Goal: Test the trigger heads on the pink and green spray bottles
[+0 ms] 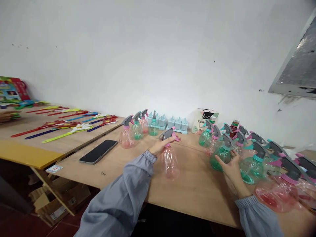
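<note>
My left hand (161, 146) is closed around the neck of a pink spray bottle (170, 166) with a grey and pink trigger head. That bottle is upright over the middle of the table. On the right, my right hand (230, 166) grips a green spray bottle (218, 158) by its body, thumb in front and fingers partly hidden behind. Around it stand more pink and green spray bottles, among them a green one (254, 168) and a large pink one (277, 194). Farther left, a small group holds several bottles, including a pink one (127, 138) and a green one (153, 126).
A phone (98, 152) lies left of my left arm. Light blue popsicle moulds (177, 125) and a printed box (203, 121) stand by the wall. Colourful hand-shaped plastic clappers (66, 130) cover the left table, where another person's hand (8, 116) shows. Cardboard (64, 200) sits below.
</note>
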`<state>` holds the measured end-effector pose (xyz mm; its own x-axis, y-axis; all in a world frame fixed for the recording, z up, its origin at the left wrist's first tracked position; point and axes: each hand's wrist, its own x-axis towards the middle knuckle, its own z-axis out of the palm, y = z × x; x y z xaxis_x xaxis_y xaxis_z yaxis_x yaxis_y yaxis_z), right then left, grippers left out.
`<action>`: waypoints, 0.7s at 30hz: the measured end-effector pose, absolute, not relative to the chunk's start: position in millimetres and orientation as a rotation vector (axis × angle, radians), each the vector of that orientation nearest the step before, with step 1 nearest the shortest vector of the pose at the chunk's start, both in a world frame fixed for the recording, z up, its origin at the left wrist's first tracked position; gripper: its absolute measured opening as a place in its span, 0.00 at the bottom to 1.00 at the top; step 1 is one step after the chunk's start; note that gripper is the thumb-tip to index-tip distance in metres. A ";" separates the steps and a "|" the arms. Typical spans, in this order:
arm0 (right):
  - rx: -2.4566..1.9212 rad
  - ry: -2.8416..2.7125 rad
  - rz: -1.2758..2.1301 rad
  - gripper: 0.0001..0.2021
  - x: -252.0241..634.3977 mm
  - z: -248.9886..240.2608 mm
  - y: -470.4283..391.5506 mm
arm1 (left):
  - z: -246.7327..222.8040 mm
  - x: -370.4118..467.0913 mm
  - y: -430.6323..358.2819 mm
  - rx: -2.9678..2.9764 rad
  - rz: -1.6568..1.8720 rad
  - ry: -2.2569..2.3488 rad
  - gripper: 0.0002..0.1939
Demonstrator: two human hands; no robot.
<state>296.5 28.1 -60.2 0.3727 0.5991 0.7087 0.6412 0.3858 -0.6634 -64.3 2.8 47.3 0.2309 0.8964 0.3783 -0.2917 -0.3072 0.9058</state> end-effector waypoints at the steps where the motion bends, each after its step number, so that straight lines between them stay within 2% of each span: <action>1: -1.295 -1.278 -0.028 0.52 295.3 -58.8 26.4 | 47.1 -64.3 3.0 1.405 1.364 0.584 0.29; 6: -1.309 -1.256 -0.011 0.53 291.6 -55.7 22.7 | 44.1 -64.1 5.3 1.320 1.417 0.750 0.22; 10: -1.338 -1.262 0.000 0.52 293.3 -55.6 23.7 | 46.5 -70.1 13.2 1.482 1.519 0.806 0.18; 13: -1.325 -1.277 0.011 0.51 296.1 -55.0 24.0 | 48.1 -88.3 30.0 1.604 1.617 1.015 0.16; 16: -1.326 -1.305 0.021 0.49 298.0 -55.7 23.4 | 45.1 -118.5 56.6 1.629 1.747 1.269 0.10; 21: -1.370 -1.338 -0.084 0.41 292.7 -61.6 22.9 | 36.1 -161.0 98.3 1.574 1.809 1.558 0.09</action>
